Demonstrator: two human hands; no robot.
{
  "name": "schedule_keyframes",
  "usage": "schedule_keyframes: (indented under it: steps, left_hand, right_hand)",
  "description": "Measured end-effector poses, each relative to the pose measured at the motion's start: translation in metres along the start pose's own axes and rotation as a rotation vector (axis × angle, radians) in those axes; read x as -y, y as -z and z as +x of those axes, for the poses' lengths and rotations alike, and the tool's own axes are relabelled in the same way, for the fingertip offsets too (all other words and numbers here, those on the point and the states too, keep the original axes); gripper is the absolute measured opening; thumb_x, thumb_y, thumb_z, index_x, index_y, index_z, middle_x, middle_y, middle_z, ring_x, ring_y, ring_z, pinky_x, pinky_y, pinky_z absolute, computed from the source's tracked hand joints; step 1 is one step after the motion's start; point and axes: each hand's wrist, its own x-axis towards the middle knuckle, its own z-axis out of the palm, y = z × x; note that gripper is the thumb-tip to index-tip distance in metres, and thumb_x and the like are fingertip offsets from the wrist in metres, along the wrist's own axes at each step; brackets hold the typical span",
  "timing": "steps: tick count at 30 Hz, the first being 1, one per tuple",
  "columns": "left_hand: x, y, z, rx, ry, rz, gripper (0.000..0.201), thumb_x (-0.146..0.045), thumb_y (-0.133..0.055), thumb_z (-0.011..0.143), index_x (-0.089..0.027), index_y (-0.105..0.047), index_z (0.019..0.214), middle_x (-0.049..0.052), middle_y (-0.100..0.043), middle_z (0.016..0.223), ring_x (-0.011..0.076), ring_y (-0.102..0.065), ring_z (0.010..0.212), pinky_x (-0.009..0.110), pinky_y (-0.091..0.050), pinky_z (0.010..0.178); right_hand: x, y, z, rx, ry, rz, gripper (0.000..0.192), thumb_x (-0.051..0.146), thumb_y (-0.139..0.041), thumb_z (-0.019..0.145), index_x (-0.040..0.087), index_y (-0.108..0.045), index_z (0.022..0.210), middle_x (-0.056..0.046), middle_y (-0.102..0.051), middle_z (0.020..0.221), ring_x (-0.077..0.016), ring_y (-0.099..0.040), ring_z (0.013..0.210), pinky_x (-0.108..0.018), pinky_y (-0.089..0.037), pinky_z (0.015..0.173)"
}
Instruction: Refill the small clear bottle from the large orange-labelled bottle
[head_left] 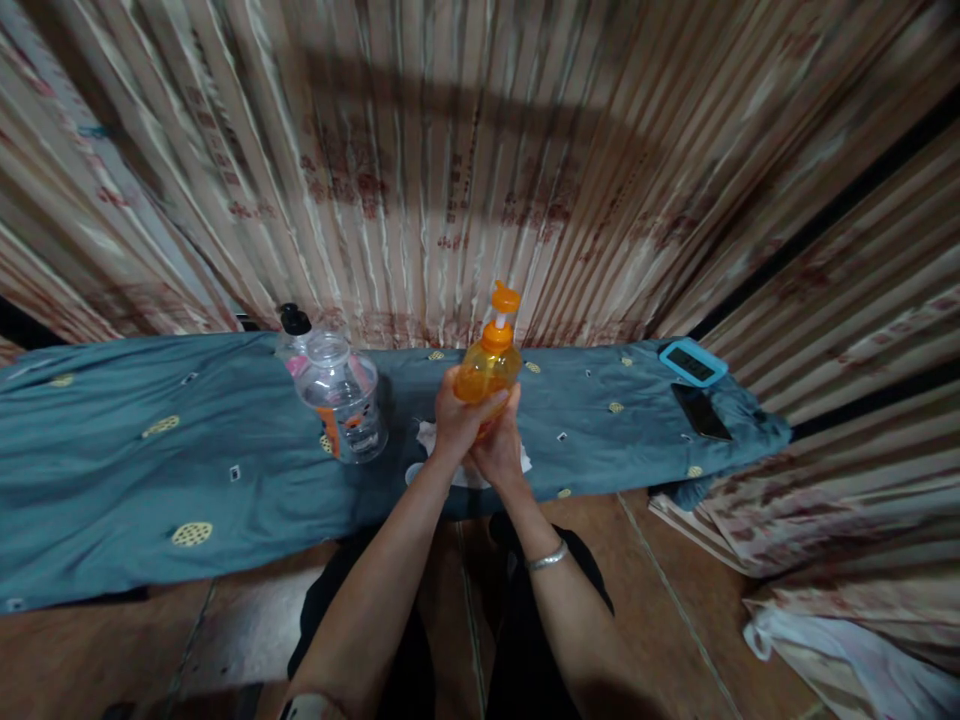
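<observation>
Both hands are wrapping the lower body of an orange pump bottle (488,368), holding it upright just above the front part of the worktop (187,450). The left hand (455,420) is curling around its left side with the fingers pressing across the front; the right hand (499,448) is cupping it from below and the right, a silver bangle (547,557) sitting on that wrist. The two hands are touching each other around the base.

The bottle is looking like thin translucent plastic, so it is probably light and giving a little under a squeeze, and its smooth wall may be slippery. The broad body is offering the firmest hold; the narrow pump head looks less sturdy to grab.

White crumpled paper (431,437) is lying under the hands. To the left, a clear bottle (341,400) with a black cap is standing on the teal cloth. Far right, a blue-framed clock (693,362) and a dark phone (701,411) are lying near each other.
</observation>
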Motion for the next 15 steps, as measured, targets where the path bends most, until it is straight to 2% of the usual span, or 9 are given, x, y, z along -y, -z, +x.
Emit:
schedule_keyframes:
  steps: [3, 6, 10, 13, 15]
  left_hand:
    - [0.004, -0.011, 0.000, -0.010, 0.011, -0.019, 0.049, -0.034, -0.083, 0.055, -0.023, -0.055, 0.093, 0.003, -0.066, 0.093, 0.0223, -0.065, 0.087, 0.042, -0.052, 0.084]
    - [0.006, -0.017, 0.000, 0.037, -0.026, 0.006, 0.049, -0.035, -0.081, 0.059, -0.022, -0.055, 0.098, 0.004, -0.065, 0.097, 0.0237, -0.064, 0.091, 0.042, -0.052, 0.086]
    - [0.010, -0.018, -0.003, 0.217, -0.119, 0.107, 0.063, -0.040, -0.078, 0.063, -0.020, -0.052, 0.117, 0.008, -0.064, 0.115, 0.0279, -0.062, 0.108, 0.045, -0.048, 0.098]
    - [0.014, -0.013, -0.007, 0.339, -0.200, 0.187, 0.079, -0.040, -0.077, 0.066, -0.018, -0.042, 0.133, 0.014, -0.052, 0.138, 0.0310, -0.050, 0.128, 0.047, -0.039, 0.109]
    - [0.017, -0.007, -0.011, 0.366, -0.213, 0.261, 0.079, -0.038, -0.075, 0.068, -0.018, -0.040, 0.136, 0.016, -0.046, 0.145, 0.0314, -0.043, 0.135, 0.049, -0.035, 0.113]
  right_hand:
    - [-0.008, 0.002, 0.010, -0.051, -0.020, -0.009, 0.077, 0.049, -0.059, 0.086, 0.022, -0.022, 0.148, -0.016, -0.030, 0.150, -0.0317, -0.044, 0.129, -0.055, -0.040, 0.103]
    - [-0.012, 0.009, 0.019, -0.083, -0.026, -0.013, 0.064, 0.046, -0.057, 0.088, 0.022, -0.033, 0.143, -0.014, -0.039, 0.143, -0.0280, -0.049, 0.122, -0.052, -0.044, 0.099]
    - [-0.019, 0.021, 0.030, -0.127, -0.045, -0.032, 0.060, 0.044, -0.059, 0.088, 0.021, -0.037, 0.139, -0.012, -0.046, 0.136, -0.0247, -0.054, 0.115, -0.048, -0.047, 0.095]
    - [-0.030, 0.027, 0.042, -0.180, -0.118, -0.067, 0.057, 0.045, -0.057, 0.089, 0.020, -0.039, 0.138, -0.011, -0.051, 0.129, -0.0229, -0.057, 0.109, -0.046, -0.048, 0.092]
    - [-0.039, 0.030, 0.051, -0.217, -0.176, -0.093, 0.054, 0.045, -0.056, 0.090, 0.019, -0.042, 0.135, -0.010, -0.054, 0.125, -0.0218, -0.058, 0.105, -0.045, -0.049, 0.091]
